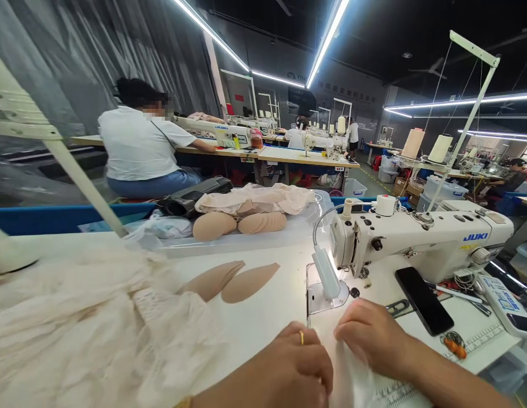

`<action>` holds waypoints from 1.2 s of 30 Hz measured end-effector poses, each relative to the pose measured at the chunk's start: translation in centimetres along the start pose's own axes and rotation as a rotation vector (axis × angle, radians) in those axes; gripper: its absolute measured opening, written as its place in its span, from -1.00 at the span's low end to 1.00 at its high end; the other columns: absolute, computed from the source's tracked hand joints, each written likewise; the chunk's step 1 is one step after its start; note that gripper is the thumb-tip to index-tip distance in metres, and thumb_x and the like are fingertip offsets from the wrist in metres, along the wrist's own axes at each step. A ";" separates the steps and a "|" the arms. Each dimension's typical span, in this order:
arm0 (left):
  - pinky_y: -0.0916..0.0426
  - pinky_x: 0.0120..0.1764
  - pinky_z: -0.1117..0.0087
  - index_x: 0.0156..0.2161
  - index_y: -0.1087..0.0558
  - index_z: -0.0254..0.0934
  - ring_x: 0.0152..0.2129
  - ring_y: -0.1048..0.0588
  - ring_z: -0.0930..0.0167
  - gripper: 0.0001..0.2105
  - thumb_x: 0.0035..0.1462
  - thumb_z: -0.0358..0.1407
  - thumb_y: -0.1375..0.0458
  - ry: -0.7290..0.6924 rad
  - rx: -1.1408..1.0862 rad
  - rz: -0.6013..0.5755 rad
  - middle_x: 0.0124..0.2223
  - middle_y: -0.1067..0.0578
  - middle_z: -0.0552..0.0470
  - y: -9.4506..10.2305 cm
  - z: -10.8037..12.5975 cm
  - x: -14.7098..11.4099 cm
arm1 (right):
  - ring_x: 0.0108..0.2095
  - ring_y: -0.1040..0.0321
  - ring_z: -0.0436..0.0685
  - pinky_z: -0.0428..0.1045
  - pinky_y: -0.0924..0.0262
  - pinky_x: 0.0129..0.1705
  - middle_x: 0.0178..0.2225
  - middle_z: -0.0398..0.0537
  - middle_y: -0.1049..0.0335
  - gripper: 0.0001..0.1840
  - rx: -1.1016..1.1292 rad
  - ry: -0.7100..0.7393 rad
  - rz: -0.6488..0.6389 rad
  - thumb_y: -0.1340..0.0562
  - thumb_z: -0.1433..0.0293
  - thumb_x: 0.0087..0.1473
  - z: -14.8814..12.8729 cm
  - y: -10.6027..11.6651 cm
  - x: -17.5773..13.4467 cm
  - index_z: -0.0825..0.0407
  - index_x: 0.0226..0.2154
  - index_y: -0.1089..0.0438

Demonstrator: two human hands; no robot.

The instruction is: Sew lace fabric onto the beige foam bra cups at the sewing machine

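Note:
A thin pale fabric lies between my hands at the front edge of the sewing machine. My left hand, with a ring on one finger, is curled closed on the fabric's left side; its fingertips are mostly hidden. On the other side my right hand pinches the fabric, close to the metal needle plate. A small white lamp hides the needle area. Beige teardrop-shaped pads lie on the table to the left, near a heap of cream fabric.
Behind the pads, a clear plastic tray holds stacked beige pads and lace fabric. A black phone, an orange-handled tool and a control box lie at right. A co-worker sits at another machine.

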State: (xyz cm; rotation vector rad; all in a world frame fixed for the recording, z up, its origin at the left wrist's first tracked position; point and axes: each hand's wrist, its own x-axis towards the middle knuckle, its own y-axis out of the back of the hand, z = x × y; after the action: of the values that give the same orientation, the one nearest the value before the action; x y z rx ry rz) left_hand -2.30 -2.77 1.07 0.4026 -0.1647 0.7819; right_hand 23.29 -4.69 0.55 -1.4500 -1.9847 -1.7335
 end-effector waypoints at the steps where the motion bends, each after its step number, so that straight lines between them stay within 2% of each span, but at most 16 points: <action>1: -0.18 0.26 -0.01 -0.40 -0.63 -0.03 -0.09 -0.55 0.16 -0.93 0.08 -0.29 -0.39 -0.043 0.112 -0.092 -0.19 -0.66 0.00 0.3 -0.8 0.6 | -0.28 -0.34 0.10 -0.01 -0.16 -0.28 -0.30 -0.14 -0.54 -0.81 -0.174 0.129 -0.038 -0.16 0.53 0.37 1.2 0.2 0.6 -0.04 -0.23 -0.43; 3: -0.05 0.30 -0.02 -0.43 -0.60 -0.05 -0.07 -0.53 0.19 -0.86 0.03 -0.40 -0.35 -0.121 0.391 -0.272 -0.13 -0.64 0.04 0.8 -2.0 2.1 | -0.30 -0.32 0.11 -0.01 -0.11 -0.34 -0.36 -0.16 -0.53 -0.75 -0.385 0.262 -0.095 -0.15 0.53 0.40 3.2 0.1 1.4 -0.02 -0.30 -0.42; 4: -0.03 0.29 -0.01 -0.41 -0.60 -0.04 -0.07 -0.53 0.20 -0.84 0.00 -0.43 -0.34 -0.146 0.522 -0.333 -0.09 -0.63 0.06 1.1 -2.4 2.8 | -0.30 -0.32 0.10 -0.02 -0.09 -0.36 -0.38 -0.16 -0.53 -0.75 -0.423 0.273 -0.106 -0.15 0.53 0.39 3.9 -0.1 1.5 -0.01 -0.32 -0.43; 6: -0.07 0.25 0.03 -0.33 -0.63 -0.01 -0.11 -0.55 0.22 -0.76 -0.06 -0.46 -0.32 -0.147 0.650 -0.372 -0.02 -0.62 0.09 1.5 -2.8 3.7 | -0.28 -0.35 0.09 -0.03 -0.08 -0.38 -0.36 -0.15 -0.55 -0.72 -0.407 0.210 -0.105 -0.14 0.60 0.33 4.6 -0.5 1.5 0.00 -0.36 -0.42; 9: -0.12 0.19 0.06 -0.29 -0.64 0.02 -0.14 -0.56 0.21 -0.72 -0.10 -0.44 -0.31 -0.095 0.636 -0.344 0.01 -0.63 0.11 1.4 -3.0 4.1 | -0.24 -0.41 0.08 -0.03 -0.16 -0.30 -0.24 -0.12 -0.61 -0.68 -0.270 0.077 -0.157 -0.11 0.68 0.23 4.3 -0.1 0.9 -0.01 -0.31 -0.45; 11: -0.12 0.17 0.06 -0.33 -0.64 0.01 -0.11 -0.56 0.17 -0.75 -0.13 -0.42 -0.32 -0.065 0.616 -0.288 -0.01 -0.63 0.09 0.9 -3.1 3.8 | -0.24 -0.43 0.08 -0.02 -0.20 -0.25 -0.20 -0.13 -0.62 -0.65 -0.193 0.045 -0.186 -0.10 0.69 0.19 3.9 0.4 0.6 -0.02 -0.23 -0.47; 14: -0.08 0.18 0.04 -0.39 -0.61 -0.04 -0.08 -0.54 0.13 -0.78 -0.18 -0.43 -0.31 -0.036 0.614 -0.195 -0.02 -0.63 0.06 -0.1 -3.4 3.4 | -0.26 -0.44 0.08 -0.02 -0.18 -0.25 -0.19 -0.14 -0.63 -0.67 -0.193 0.021 -0.173 -0.12 0.69 0.14 3.6 0.8 0.5 -0.02 -0.26 -0.46; 17: -0.06 0.20 0.02 -0.40 -0.59 -0.05 -0.09 -0.51 0.13 -0.79 -0.20 -0.44 -0.30 -0.031 0.627 -0.154 -0.01 -0.63 0.05 -0.7 -3.8 3.4 | -0.27 -0.42 0.08 -0.03 -0.16 -0.25 -0.19 -0.17 -0.63 -0.65 -0.220 -0.021 -0.188 -0.13 0.71 0.08 3.7 0.8 0.8 -0.03 -0.28 -0.45; 21: -0.11 0.16 0.03 -0.39 -0.60 -0.05 -0.18 -0.51 0.16 -0.78 -0.16 -0.44 -0.26 -0.042 0.639 -0.142 -0.04 -0.61 0.07 -0.8 -3.8 3.8 | -0.30 -0.34 0.09 -0.05 -0.15 -0.25 -0.29 -0.17 -0.56 -0.63 -0.232 -0.106 -0.233 -0.11 0.75 0.04 3.9 0.8 1.0 -0.03 -0.33 -0.41; 25: -0.13 0.13 0.05 -0.35 -0.60 -0.05 -0.18 -0.51 0.18 -0.73 -0.14 -0.49 -0.21 -0.063 0.632 -0.154 -0.02 -0.61 0.09 -0.6 -3.4 4.2 | -0.34 -0.29 0.09 -0.04 -0.13 -0.27 -0.36 -0.19 -0.48 -0.63 -0.260 -0.147 -0.236 -0.10 0.75 0.05 4.0 0.7 0.8 -0.05 -0.35 -0.38; 32: -0.18 0.11 0.10 -0.38 -0.60 -0.05 -0.19 -0.49 0.20 -0.77 -0.11 -0.47 -0.22 -0.069 0.611 -0.155 -0.01 -0.64 0.08 -0.2 -3.0 4.4 | -0.35 -0.25 0.10 -0.03 -0.10 -0.27 -0.39 -0.19 -0.44 -0.64 -0.274 -0.138 -0.239 -0.11 0.74 0.04 4.3 0.6 0.5 -0.06 -0.35 -0.36; 36: -0.13 0.13 0.07 -0.39 -0.60 -0.07 -0.20 -0.52 0.20 -0.77 -0.15 -0.48 -0.23 -0.084 0.630 -0.166 -0.01 -0.64 0.05 -0.1 -2.9 4.3 | -0.35 -0.24 0.10 -0.03 -0.10 -0.26 -0.40 -0.18 -0.41 -0.68 -0.285 -0.139 -0.230 -0.14 0.72 0.09 4.3 0.4 0.4 -0.05 -0.37 -0.36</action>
State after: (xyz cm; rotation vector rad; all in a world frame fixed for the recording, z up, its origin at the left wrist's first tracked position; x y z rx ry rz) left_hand 0.75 1.16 -0.36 1.0329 0.0425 0.6407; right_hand 25.36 -0.93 -0.35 -1.5121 -2.1166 -2.1423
